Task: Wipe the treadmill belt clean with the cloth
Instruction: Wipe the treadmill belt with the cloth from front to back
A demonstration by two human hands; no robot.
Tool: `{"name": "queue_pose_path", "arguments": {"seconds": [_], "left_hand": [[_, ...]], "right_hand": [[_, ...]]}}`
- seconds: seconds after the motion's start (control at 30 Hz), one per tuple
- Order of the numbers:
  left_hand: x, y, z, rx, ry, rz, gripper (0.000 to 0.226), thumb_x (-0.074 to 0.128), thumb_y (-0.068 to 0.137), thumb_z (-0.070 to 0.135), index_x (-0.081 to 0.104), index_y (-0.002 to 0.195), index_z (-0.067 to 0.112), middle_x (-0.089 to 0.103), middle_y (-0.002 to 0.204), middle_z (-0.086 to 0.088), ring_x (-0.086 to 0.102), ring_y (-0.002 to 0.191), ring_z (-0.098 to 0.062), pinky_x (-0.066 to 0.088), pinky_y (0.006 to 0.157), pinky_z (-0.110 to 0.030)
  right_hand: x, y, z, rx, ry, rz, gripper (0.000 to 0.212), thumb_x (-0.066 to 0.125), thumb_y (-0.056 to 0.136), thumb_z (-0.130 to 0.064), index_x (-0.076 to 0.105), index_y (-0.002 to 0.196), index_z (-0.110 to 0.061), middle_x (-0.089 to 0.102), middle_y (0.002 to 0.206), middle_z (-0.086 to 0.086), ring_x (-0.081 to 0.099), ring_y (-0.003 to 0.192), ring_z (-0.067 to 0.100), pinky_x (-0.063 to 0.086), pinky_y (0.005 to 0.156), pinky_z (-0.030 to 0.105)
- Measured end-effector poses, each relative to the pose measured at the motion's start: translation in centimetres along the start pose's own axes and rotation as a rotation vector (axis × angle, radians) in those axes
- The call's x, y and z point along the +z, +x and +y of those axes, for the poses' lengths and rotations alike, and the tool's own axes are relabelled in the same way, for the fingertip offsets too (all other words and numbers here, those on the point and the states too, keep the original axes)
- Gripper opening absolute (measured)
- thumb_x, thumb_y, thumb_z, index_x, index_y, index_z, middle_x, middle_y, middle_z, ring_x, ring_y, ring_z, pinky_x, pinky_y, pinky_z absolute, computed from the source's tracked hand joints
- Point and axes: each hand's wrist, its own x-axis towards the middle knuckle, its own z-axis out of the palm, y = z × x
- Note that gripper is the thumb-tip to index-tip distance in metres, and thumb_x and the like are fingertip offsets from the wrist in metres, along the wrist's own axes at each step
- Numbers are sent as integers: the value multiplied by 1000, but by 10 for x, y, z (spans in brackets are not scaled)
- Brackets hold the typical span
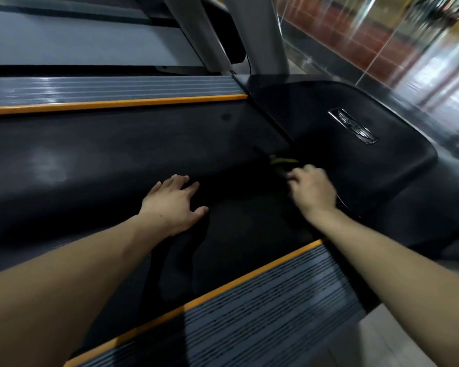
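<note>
The dark treadmill belt (pixel 112 160) runs across the middle of the view. A black cloth (pixel 239 207) lies spread on it near the motor cover, with a small yellow-green patch at its far edge. My left hand (pixel 174 202) presses flat on the cloth's left part, fingers spread. My right hand (pixel 312 190) is on the cloth's right edge with fingers curled; it is blurred, so I cannot tell for sure whether it grips the fabric. A fold of cloth trails back under my left wrist.
Ribbed grey side rails with orange strips flank the belt, one far (pixel 112 88) and one near (pixel 263 300). The black motor cover (pixel 355 133) with a silver badge lies to the right. Grey uprights (pixel 255 33) rise behind it. Glossy floor at right.
</note>
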Motion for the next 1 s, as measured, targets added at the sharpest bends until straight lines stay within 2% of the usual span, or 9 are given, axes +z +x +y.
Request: {"name": "queue_pose_path", "arguments": {"seconds": [0.1,0.2,0.33,0.4,0.47,0.63,0.77,0.87,1.0], "left_hand": [[3,1,0,4,1,18,77,40,92,70,25,158,32,20,165,2,10,154,-20,12,125,-43],[7,0,2,2,6,22,77,39,93,69,23,158,31,18,166,2,6,155,-20,10,126,-44],[9,-6,8,11,3,81,69,43,95,62,31,155,30,20,166,-1,7,155,-22,12,125,-46],[8,-15,13,53,29,140,60,46,95,59,42,149,31,29,163,-2,14,154,-23,18,123,-46],[9,-26,19,99,85,171,58,45,94,61,47,145,34,36,158,0,23,149,-24,26,117,-44],[10,-43,30,77,43,106,68,40,91,71,38,151,36,33,157,3,25,146,-22,29,116,-43],[9,-48,30,68,21,51,75,40,91,73,29,155,37,21,165,3,14,153,-22,21,122,-45],[10,-52,29,61,9,23,76,41,91,72,24,157,36,15,167,2,7,155,-21,16,124,-45],[10,-54,29,53,2,28,75,41,92,71,24,157,38,13,168,3,6,155,-21,15,124,-46]], "right_hand": [[0,3,21,197,-52,6,17,58,93,-33,68,103,-23,56,103,6,53,97,31,47,65,35],[-5,-22,-25,255,45,0,16,59,91,-32,70,101,-26,58,104,6,55,99,31,46,71,35],[-14,-70,-71,3,171,9,11,67,89,-34,70,98,-28,57,94,0,56,91,25,50,67,35],[-21,-76,-67,-162,170,-30,14,66,89,-36,67,101,-29,56,94,-2,55,91,23,52,61,36],[-20,-58,-44,-224,113,-51,15,66,89,-36,64,102,-29,55,96,-1,56,93,25,49,58,34],[-15,-19,26,124,-88,-79,12,56,94,-35,58,100,-25,53,104,4,54,98,30,40,61,33],[-19,-35,-7,293,-38,-92,15,58,92,-34,63,104,-26,55,103,9,56,94,33,47,69,35],[-23,-61,-53,179,62,-98,18,58,90,-37,65,105,-27,55,100,7,58,92,31,47,71,34],[-31,-84,-73,-152,148,-132,15,61,90,-34,61,104,-29,52,100,2,51,93,26,49,67,36]]}}
